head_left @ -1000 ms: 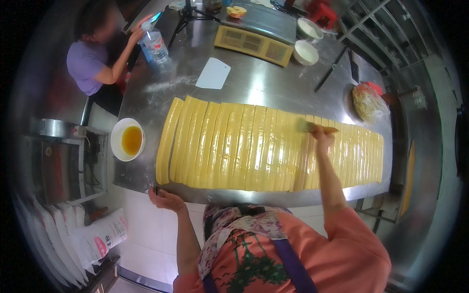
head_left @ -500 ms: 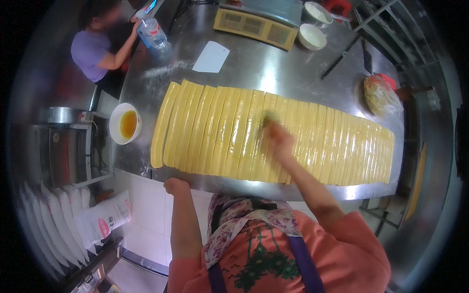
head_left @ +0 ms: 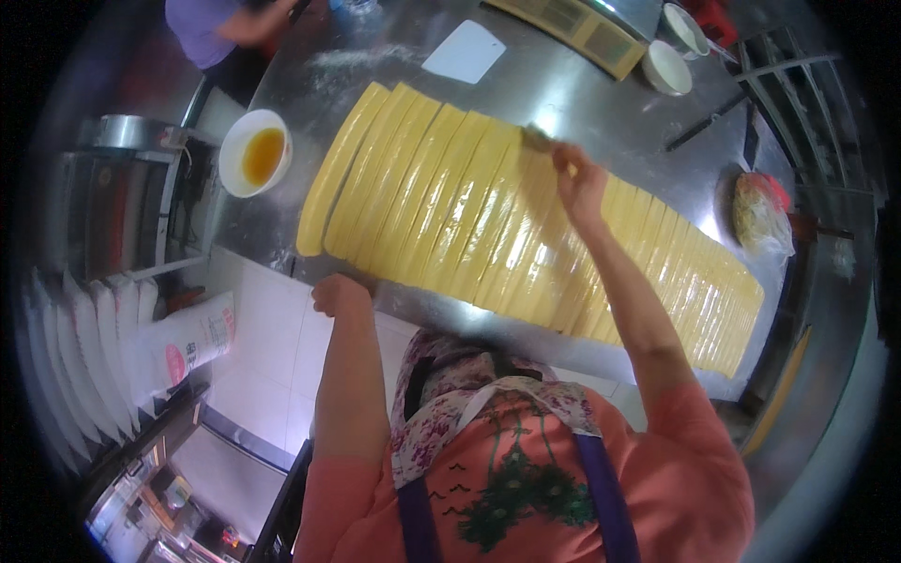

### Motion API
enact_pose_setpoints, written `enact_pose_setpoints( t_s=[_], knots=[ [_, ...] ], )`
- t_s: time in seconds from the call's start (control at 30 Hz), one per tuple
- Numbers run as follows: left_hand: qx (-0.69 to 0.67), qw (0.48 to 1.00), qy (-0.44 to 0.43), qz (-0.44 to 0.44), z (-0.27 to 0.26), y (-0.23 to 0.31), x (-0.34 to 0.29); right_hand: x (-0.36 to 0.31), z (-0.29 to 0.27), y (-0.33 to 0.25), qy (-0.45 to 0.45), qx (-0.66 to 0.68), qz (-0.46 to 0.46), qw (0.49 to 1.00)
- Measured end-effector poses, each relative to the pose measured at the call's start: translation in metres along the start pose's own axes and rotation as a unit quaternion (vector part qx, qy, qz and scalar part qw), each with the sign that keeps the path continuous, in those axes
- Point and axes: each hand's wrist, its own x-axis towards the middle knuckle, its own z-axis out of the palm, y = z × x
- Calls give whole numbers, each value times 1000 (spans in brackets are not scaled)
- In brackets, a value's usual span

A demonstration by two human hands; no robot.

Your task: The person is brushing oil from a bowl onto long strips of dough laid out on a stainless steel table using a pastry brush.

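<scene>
Long yellow dough strips lie side by side in a wide row across the metal table, their tops glossy and wet. Over the far edge of the row, around its middle, my right hand is closed on a small brush. The brush's dark head points to the left and is slightly blurred. My left hand is curled into a fist beside the table's near edge, below the left end of the strips, with nothing visible in it. A white bowl of orange-yellow liquid stands left of the strips.
A white flat scraper lies behind the strips. Farther back are a yellow-sided scale and white bowls. A plastic-wrapped bundle sits at the right. A person in purple is at the far left; white sacks stand below.
My right hand has moved with the brush toward the far edge of the strips. The view has shifted and tilted. My left fist remains near the table's front edge.
</scene>
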Motion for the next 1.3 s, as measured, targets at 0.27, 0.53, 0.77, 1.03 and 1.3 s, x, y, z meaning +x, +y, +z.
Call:
enact_pose_setpoints(
  t_s=[0.27,0.53,0.77,1.03,1.3],
  knots=[
    [131,990,5,52,34,-22,48,-125,26,-92,-233,22,86,968],
    [-148,984,-8,-95,-24,13,-28,-77,23,-44,-139,69,155,976],
    [-134,989,5,-58,23,-15,29,-105,41,-83,-346,-23,119,930],
    [13,1000,-6,6,-27,7,-25,-63,-6,-63,-197,2,135,971],
    [-46,999,-19,-19,-22,6,-19,-78,-18,-47,-163,18,152,975]
  ],
)
